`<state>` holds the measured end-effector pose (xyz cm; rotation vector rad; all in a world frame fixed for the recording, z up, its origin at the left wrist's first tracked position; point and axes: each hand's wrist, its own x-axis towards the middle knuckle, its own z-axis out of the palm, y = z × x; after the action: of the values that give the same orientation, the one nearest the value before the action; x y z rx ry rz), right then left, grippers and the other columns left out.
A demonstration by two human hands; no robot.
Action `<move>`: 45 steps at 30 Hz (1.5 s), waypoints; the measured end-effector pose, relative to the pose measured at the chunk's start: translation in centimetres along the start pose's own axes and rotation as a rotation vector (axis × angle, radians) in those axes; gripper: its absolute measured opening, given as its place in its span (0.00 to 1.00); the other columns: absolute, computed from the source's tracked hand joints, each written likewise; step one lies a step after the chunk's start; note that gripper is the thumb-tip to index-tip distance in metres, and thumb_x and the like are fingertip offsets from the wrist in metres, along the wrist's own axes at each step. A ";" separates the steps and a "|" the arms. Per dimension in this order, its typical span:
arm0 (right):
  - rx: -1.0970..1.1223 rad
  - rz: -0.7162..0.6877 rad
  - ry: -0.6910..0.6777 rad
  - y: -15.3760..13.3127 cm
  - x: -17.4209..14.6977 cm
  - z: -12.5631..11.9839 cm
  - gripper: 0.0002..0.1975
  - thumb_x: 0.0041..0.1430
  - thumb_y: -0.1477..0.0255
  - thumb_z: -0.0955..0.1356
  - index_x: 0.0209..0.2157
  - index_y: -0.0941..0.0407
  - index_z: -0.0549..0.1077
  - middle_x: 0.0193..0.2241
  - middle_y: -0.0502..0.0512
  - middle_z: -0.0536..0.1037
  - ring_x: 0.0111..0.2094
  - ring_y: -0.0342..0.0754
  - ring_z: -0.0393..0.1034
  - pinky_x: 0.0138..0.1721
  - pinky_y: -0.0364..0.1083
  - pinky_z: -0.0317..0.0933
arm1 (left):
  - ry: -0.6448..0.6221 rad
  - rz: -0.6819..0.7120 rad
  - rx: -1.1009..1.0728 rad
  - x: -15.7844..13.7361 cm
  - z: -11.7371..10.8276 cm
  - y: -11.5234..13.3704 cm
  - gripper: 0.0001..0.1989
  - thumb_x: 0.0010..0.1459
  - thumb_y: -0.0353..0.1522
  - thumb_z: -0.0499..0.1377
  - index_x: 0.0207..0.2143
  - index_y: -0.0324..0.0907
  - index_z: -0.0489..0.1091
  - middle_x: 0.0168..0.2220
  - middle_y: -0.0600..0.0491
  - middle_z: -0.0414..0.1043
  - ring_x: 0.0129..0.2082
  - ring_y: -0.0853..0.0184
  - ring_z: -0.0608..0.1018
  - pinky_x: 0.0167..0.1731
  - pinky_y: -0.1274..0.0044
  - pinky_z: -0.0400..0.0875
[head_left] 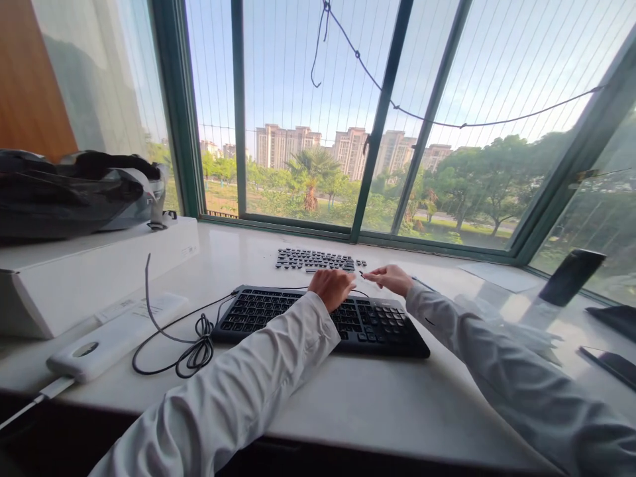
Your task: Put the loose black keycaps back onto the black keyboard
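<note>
A black keyboard [278, 317] lies on the white sill desk [377, 404], its cable [191, 348] coiled at its left end. Behind it, several loose black keycaps [313, 259] are laid out in rows. My left hand [330, 287] hovers curled over the keyboard's far edge; I cannot see whether anything is inside it. My right hand [395, 278] is just to its right, thumb and forefinger pinched on a small dark piece [362, 273] that looks like a keycap. The fingertips of both hands almost meet there. Both arms wear white sleeves.
A white box [99, 271] carrying a dark bag [74, 192] stands at the left, with a white power bank [114, 338] in front. At the right are a sheet of paper [499, 275], a black upright object [571, 275] and a phone [611, 364]. Green-framed windows close the back.
</note>
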<state>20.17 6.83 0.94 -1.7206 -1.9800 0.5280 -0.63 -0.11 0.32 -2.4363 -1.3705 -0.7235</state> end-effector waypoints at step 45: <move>0.213 -0.362 -0.416 1.7 -6.8 0.9 0.29 0.50 0.51 0.66 0.44 0.59 0.74 0.15 0.46 0.68 0.19 0.40 0.60 0.21 0.40 0.48 | -0.068 0.459 -0.466 0.0 1.5 -0.9 0.13 0.58 0.41 0.54 0.34 0.49 0.78 0.34 0.56 0.77 0.32 0.73 0.77 0.32 0.84 0.63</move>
<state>21.78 0.39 -1.35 -1.1532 -2.3468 0.9828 -0.96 0.98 -0.94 -2.9988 -0.6541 -0.9185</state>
